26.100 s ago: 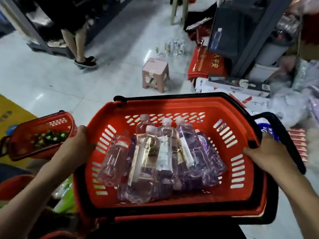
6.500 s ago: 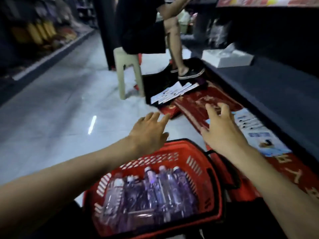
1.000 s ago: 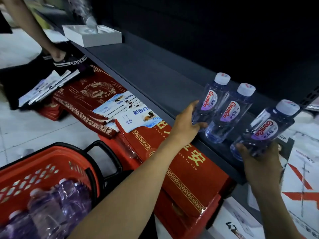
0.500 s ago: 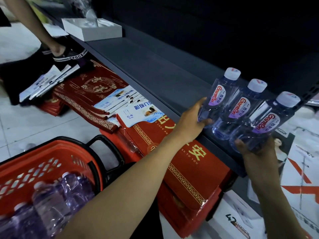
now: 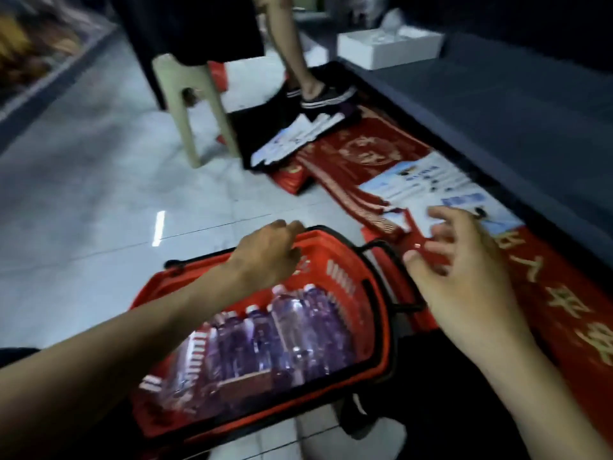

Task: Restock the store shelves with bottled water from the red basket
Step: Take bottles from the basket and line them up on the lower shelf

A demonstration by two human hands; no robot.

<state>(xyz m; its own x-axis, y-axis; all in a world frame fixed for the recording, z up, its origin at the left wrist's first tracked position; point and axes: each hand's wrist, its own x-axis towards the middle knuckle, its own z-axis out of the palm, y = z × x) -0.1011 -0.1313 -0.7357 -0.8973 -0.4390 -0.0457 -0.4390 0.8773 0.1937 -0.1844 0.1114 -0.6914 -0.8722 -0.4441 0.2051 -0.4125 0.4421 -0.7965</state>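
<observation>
Both hands had come away from the shelf [image 5: 497, 104], where half a second before they had held bottles, and were back low over the floor [image 5: 99, 194]. The left hand [image 5: 268, 254] hovered at the far rim of the red basket [image 5: 335, 257], its grip loose, fingers bent downward and holding nothing; blur hid whether it touched the rim. The right hand [image 5: 464, 270] was spread wide and empty above the red mats [image 5: 564, 270] just beside the basket. The water bottles [image 5: 292, 333] lay packed together inside the basket.
</observation>
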